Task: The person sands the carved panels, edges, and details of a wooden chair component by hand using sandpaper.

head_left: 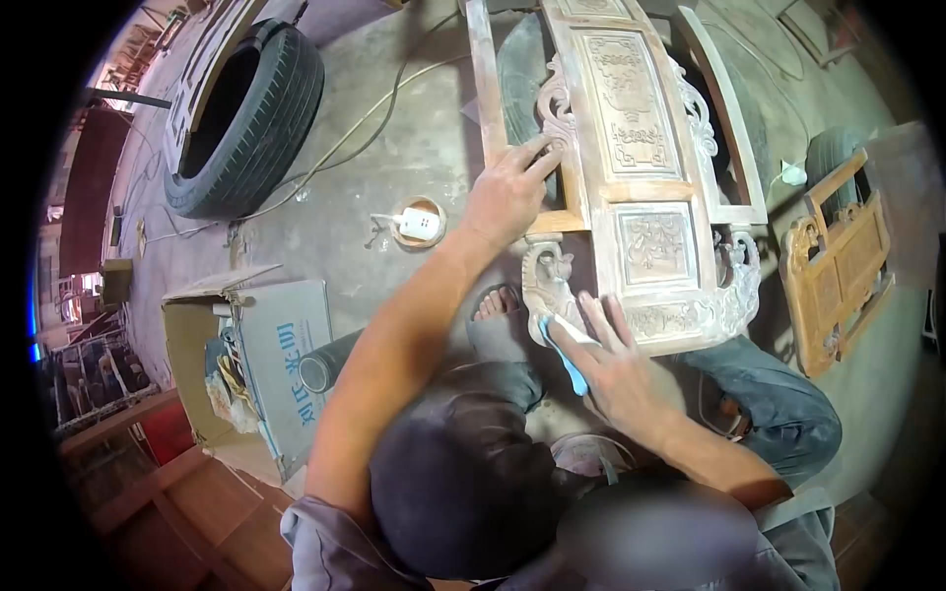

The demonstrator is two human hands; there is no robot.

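Observation:
A carved wooden chair back (627, 108), pale with dust, lies in front of me with its scrolled end towards my lap. My left hand (510, 192) rests on its left side, fingers spread over the side scrollwork. Near the lower left scroll (550, 276), my right hand (626, 384) grips a thin blue-and-white strip (567, 357). That strip touches or lies close to the lower carved edge; its exact kind is unclear. The right index and middle fingers stretch onto the wood, while the palm and part of the strip are hidden.
A tire (281, 108) with a wooden frame leans at upper left. An open cardboard box (281, 374) stands left, beside a dark cylinder (330, 364). A white plug or adapter (421, 225) sits in a round dish. Cables cross the floor. Another carved frame (838, 276) stands right.

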